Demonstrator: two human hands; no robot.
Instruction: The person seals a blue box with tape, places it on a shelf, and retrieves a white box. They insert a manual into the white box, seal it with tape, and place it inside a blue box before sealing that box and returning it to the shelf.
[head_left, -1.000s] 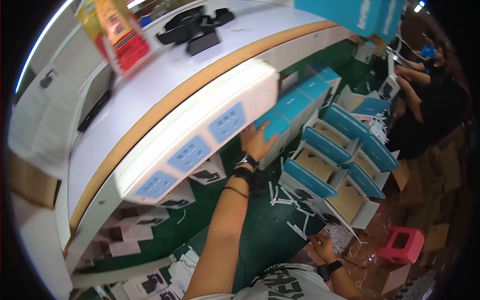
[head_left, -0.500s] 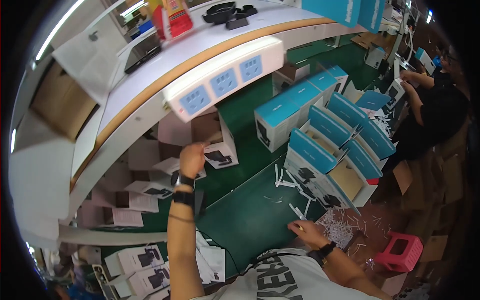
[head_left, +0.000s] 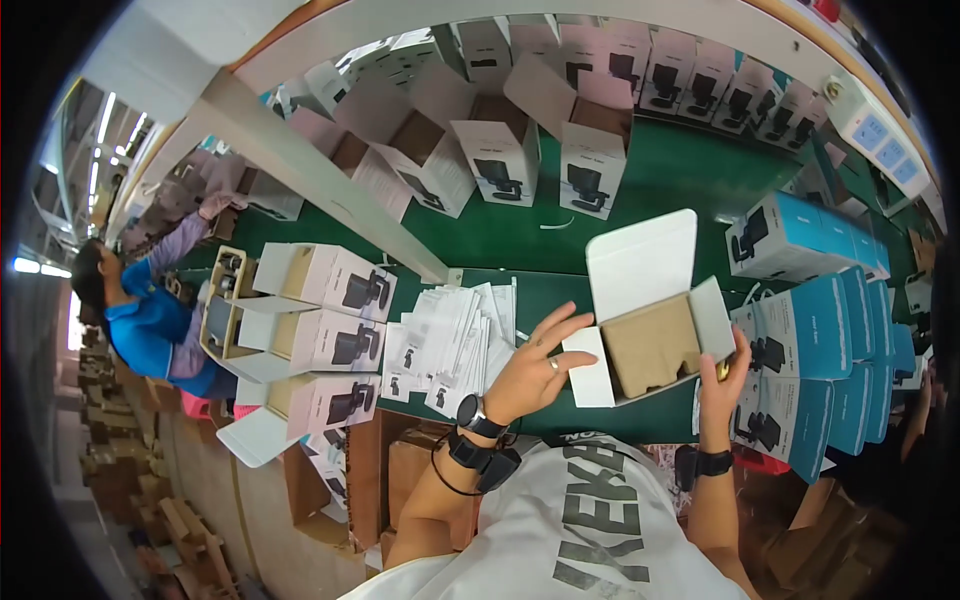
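Note:
An open white carton (head_left: 648, 312) with a brown cardboard insert lies on the green table (head_left: 520, 240) right in front of me, its lid standing up. My left hand (head_left: 535, 362) rests with spread fingers against the carton's left flap. My right hand (head_left: 722, 378) grips the carton's right flap near its lower corner. A fanned pile of white leaflets (head_left: 450, 340) lies just left of my left hand.
Open white product boxes (head_left: 320, 330) stand at the left, more white boxes (head_left: 520, 150) across the back of the table, and blue boxes (head_left: 810, 330) are stacked at the right. Another person in a blue top (head_left: 150, 320) works at the far left. Brown cartons (head_left: 400, 470) sit below the table edge.
The view has swung down from the upper shelf to the table. My left hand came down from the boxes at the left onto the carton; my right hand now holds the carton's flap.

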